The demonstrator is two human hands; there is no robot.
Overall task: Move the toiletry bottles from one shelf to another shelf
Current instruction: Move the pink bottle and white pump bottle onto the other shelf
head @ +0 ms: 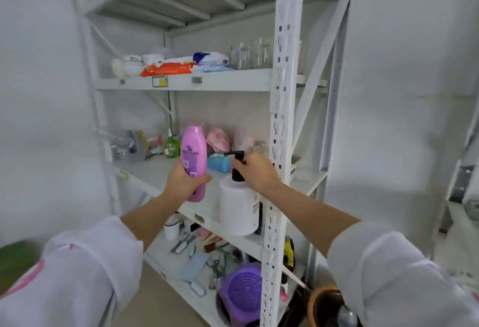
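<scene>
My left hand [182,180] grips a tall pink bottle [194,153] around its lower half and holds it upright in front of the middle shelf [155,174]. My right hand [255,171] is closed around the black pump neck [237,164] of a white pump bottle [237,207], which hangs at the front edge of that same shelf, its base below the shelf lip. Both bottles are off the shelf surface, side by side, in front of the white metal rack.
The rack's perforated upright [281,119] stands just right of my right hand. The middle shelf holds a green bottle [171,146], a blue basket [219,163] and pink cloths. Packets and glasses [248,56] sit on the upper shelf; tools and a purple lid [242,293] lie below.
</scene>
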